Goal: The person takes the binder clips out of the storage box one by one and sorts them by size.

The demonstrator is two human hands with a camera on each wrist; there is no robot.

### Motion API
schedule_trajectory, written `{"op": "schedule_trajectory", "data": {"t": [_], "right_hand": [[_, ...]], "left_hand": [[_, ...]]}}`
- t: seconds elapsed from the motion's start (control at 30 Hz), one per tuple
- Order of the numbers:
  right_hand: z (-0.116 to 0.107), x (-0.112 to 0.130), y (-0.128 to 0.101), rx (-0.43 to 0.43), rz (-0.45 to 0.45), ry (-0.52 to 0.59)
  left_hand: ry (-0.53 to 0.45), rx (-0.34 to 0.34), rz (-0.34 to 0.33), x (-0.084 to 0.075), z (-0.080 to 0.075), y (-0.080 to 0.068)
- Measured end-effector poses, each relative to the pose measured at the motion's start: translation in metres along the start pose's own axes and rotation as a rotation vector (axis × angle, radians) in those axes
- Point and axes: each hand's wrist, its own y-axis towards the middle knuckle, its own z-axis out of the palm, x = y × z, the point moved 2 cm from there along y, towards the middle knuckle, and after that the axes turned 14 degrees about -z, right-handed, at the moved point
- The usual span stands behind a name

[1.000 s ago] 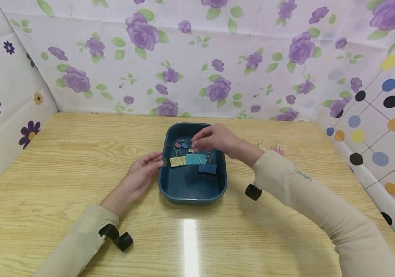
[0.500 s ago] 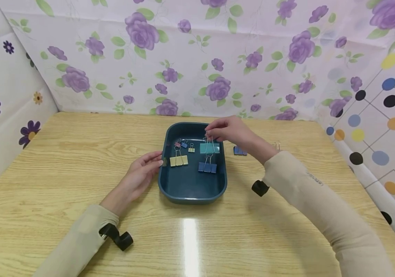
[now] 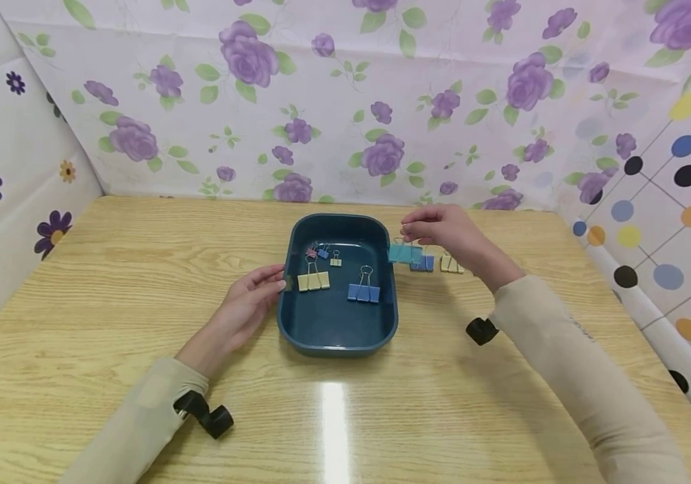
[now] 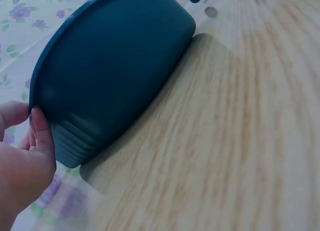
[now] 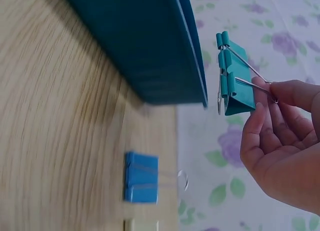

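My right hand pinches a teal binder clip by its wire handle, just past the right rim of a dark teal plastic bin. In the right wrist view the clip hangs above table height, its handle between thumb and fingers. My left hand pinches the bin's left rim; the left wrist view shows fingers against the bin's wall. Inside the bin are a large yellow binder clip, a large blue binder clip, and small red, blue and yellow clips.
Right of the bin, a blue binder clip and a yellow binder clip lie on the wooden table. My right forearm may cover more there. Flowered cloth hangs behind the table, with dotted cloth on the right.
My right hand has lifted the teal binder clip from the bin and carried it rightward over the right rim. The left hand and the bin have stayed in place.
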Motion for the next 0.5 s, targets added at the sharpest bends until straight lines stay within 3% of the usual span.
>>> {"op": "schedule_trajectory", "data": {"t": [0.5], "right_hand": [[-0.018,-0.034,-0.023,0.075,0.084,-0.050]], "left_hand": [[-0.004,0.005,0.007,0.000,0.000,-0.001]]}}
